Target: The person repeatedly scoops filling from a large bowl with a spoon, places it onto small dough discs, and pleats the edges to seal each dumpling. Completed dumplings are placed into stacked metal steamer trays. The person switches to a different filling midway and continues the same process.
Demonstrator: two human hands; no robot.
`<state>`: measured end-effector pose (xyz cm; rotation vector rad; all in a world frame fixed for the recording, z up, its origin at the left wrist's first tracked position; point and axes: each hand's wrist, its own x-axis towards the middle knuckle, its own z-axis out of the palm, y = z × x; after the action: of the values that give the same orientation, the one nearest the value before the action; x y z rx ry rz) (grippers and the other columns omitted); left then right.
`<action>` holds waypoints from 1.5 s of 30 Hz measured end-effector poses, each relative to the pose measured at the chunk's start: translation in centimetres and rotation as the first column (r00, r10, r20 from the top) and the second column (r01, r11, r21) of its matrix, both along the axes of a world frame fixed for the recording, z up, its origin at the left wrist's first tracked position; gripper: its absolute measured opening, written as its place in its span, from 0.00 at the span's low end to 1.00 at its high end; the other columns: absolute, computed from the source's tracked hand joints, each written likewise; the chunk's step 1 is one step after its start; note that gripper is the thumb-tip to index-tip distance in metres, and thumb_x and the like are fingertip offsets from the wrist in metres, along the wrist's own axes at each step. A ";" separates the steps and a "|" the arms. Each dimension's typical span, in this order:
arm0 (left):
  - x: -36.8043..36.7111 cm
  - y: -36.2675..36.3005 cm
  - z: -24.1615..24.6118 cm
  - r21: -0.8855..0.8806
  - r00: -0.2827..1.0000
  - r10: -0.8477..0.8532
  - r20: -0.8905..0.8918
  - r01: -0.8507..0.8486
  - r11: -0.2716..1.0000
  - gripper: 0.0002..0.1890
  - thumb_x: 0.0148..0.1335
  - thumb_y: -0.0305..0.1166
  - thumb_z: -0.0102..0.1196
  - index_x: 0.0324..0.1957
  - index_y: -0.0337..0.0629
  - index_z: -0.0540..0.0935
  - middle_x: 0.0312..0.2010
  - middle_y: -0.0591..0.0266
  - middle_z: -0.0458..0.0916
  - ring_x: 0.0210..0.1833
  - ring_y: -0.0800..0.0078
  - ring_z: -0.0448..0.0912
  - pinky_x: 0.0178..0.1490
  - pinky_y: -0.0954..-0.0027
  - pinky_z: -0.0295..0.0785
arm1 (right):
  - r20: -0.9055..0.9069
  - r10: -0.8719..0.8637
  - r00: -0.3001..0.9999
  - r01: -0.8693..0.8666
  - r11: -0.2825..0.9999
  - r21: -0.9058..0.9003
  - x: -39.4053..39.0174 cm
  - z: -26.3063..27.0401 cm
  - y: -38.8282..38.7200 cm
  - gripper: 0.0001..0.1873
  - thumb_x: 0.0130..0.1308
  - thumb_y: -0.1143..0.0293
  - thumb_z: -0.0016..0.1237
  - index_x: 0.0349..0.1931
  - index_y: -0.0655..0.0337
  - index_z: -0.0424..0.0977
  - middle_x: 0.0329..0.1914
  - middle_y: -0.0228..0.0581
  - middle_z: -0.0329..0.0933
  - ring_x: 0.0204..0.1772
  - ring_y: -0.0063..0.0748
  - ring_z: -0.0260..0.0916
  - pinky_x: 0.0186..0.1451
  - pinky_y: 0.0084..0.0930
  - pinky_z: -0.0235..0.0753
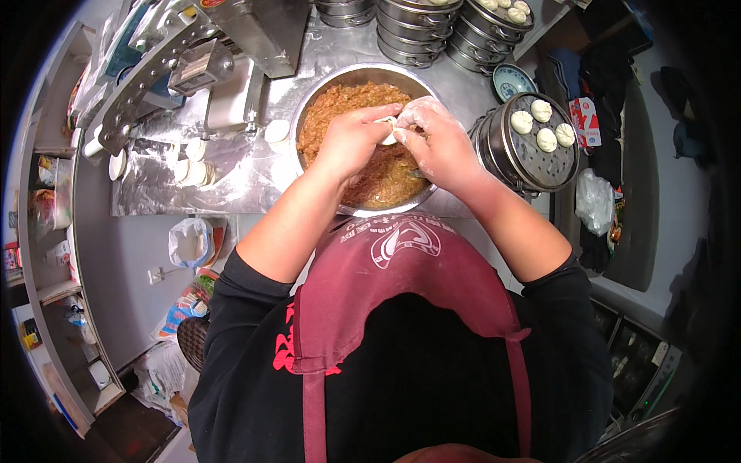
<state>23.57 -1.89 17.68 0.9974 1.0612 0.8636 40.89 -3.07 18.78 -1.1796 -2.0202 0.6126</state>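
Observation:
Both hands are raised over a wide steel basin (298, 136) of minced filling (385, 176). My left hand (352, 138) cups a small white dough bun (388, 128) from its left side. From the other side my floury right hand (437, 139) pinches the dough's edge with thumb and fingertips. Fingers hide most of the bun, so whether it is fully closed cannot be seen. Below my right hand, the end of a metal utensil (418, 173) shows against the filling; its handle is hidden.
Right of the basin stands a steamer stack (503, 150) topped with several pleated buns (546, 140). A patterned bowl (514, 82) and more steamers (414, 32) lie behind. Round dough wrappers (197, 172) rest on the floury steel table (243, 194), near a dough-rolling machine (231, 95).

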 end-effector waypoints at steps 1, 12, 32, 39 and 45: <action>-0.2 0.2 0.1 0.005 0.997 -0.032 -0.067 0.032 0.999 0.20 0.62 0.25 0.51 0.56 0.27 0.75 0.50 0.50 0.79 0.50 0.70 0.78 0.54 0.72 0.73 | 0.053 0.014 0.998 -0.022 0.989 0.148 0.0 -0.1 0.1 0.12 0.62 0.72 0.54 0.44 0.67 0.74 0.39 0.36 0.77 0.43 0.25 0.74 0.47 0.24 0.72; 2.4 -1.9 -0.9 -0.249 0.817 0.347 0.460 -0.256 0.934 0.18 0.68 0.30 0.43 0.56 0.30 0.69 0.48 0.51 0.74 0.51 0.63 0.76 0.55 0.59 0.76 | -0.386 -0.245 0.889 0.095 0.924 -0.370 -1.5 -2.9 -0.2 0.08 0.62 0.72 0.53 0.39 0.65 0.76 0.38 0.44 0.79 0.41 0.32 0.77 0.45 0.26 0.74; 0.7 0.4 0.1 -0.167 0.946 0.171 0.277 -0.128 0.978 0.24 0.71 0.46 0.37 0.46 0.33 0.77 0.36 0.59 0.81 0.38 0.72 0.78 0.40 0.73 0.73 | -0.531 -0.274 0.802 -0.129 0.788 -0.602 -0.9 -0.8 1.6 0.09 0.61 0.73 0.55 0.39 0.68 0.76 0.38 0.40 0.80 0.42 0.25 0.75 0.48 0.23 0.73; 1.4 -0.5 -1.2 -0.408 0.875 0.285 0.392 -0.112 0.906 0.35 0.71 0.59 0.22 0.48 0.36 0.74 0.35 0.59 0.80 0.33 0.71 0.77 0.31 0.70 0.72 | -0.334 -0.140 0.932 -0.003 0.920 -0.393 -1.3 -2.4 -0.1 0.09 0.60 0.76 0.56 0.40 0.68 0.75 0.37 0.35 0.77 0.41 0.21 0.72 0.46 0.21 0.73; 0.7 0.1 -0.8 -0.344 0.970 0.148 0.194 -0.073 0.936 0.36 0.71 0.61 0.25 0.41 0.38 0.76 0.26 0.62 0.79 0.23 0.75 0.74 0.22 0.75 0.69 | -0.211 -0.064 0.975 -0.005 0.950 -0.313 -0.5 -2.0 0.7 0.11 0.58 0.71 0.57 0.39 0.66 0.77 0.36 0.41 0.81 0.40 0.30 0.78 0.47 0.27 0.75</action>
<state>24.32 -1.84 16.89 0.5475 1.0405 0.8285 40.42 -2.38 16.82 -1.2581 -1.7582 1.0309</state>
